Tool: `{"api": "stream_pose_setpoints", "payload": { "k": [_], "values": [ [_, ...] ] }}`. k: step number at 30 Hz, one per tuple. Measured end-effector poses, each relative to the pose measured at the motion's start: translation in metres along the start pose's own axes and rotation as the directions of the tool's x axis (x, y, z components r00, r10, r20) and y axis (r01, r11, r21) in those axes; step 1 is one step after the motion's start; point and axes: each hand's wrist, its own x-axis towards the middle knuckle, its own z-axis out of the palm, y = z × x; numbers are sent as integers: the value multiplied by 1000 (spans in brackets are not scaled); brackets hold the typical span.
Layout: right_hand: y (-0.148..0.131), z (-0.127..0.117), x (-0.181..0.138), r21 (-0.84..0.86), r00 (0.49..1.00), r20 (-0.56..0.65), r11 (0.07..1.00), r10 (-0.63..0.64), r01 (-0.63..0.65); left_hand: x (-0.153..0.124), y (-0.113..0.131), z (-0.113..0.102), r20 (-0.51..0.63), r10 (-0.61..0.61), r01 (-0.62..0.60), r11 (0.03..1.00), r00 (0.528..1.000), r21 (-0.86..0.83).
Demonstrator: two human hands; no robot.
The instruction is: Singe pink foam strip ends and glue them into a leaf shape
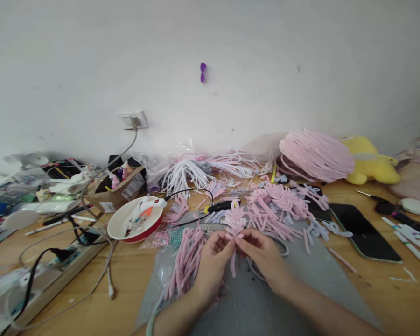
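My left hand (213,261) and my right hand (262,254) meet over a grey mat (301,284), fingers pinched together. Both grip a pink pipe-cleaner piece (235,223) with looped leaf-like tips that stands upright between them; its stem hangs down below my fingers. A bundle of pink pipe cleaners (187,259) lies on the mat just left of my left hand. More bent pink pieces (283,200) are heaped behind my right hand.
A red-and-white bowl (135,221) holds a glue gun at left. A power strip (52,275) with cables lies front left. A phone (364,231), white pens (411,242), scissors (378,200) and a yellow plush toy (371,165) are at right. White pipe cleaners (182,175) lie at the back.
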Motion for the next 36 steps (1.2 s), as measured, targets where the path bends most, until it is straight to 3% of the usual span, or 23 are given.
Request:
{"api": "stream_pose_setpoints", "payload": {
  "k": [8,17,29,36],
  "values": [
    [-6,2,-1,78,998,-22,995,64,-62,0,-6,-1,82,-39,46,996,996,-80],
    [-2,-4,4,-163,998,-29,985,-63,58,3,-6,0,149,-52,77,983,987,-166],
    [-8,-2,1,-227,995,-37,970,-96,85,-1,-4,3,133,-141,167,963,981,-210],
    [-7,-3,4,-148,998,-31,988,-51,45,-2,-2,4,76,-106,118,978,991,-175]
  ]
}}
